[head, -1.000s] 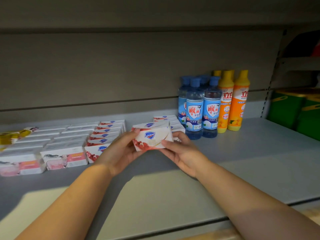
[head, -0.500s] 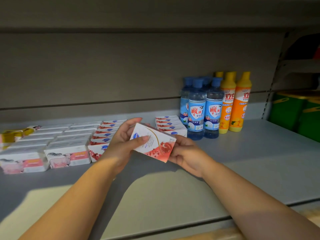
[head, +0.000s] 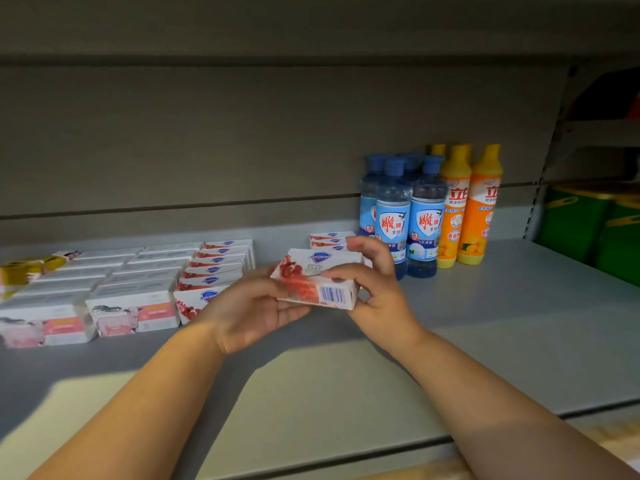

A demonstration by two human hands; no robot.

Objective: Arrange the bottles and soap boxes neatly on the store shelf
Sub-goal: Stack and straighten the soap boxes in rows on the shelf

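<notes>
You hold the white cardboard soap box with red pomegranate print just above the grey metal shelf, barcode side towards you. Your left hand cups its left end, fingers curled under it; your right hand pinches the right end. Left of it, the matching red-and-white boxes and the pink-and-white boxes stand in tidy rows. Behind it sits a short stack of boxes. The blue-capped clear bottles and orange bottles look grouped. This box, and probably that stack, is left to place.
</notes>
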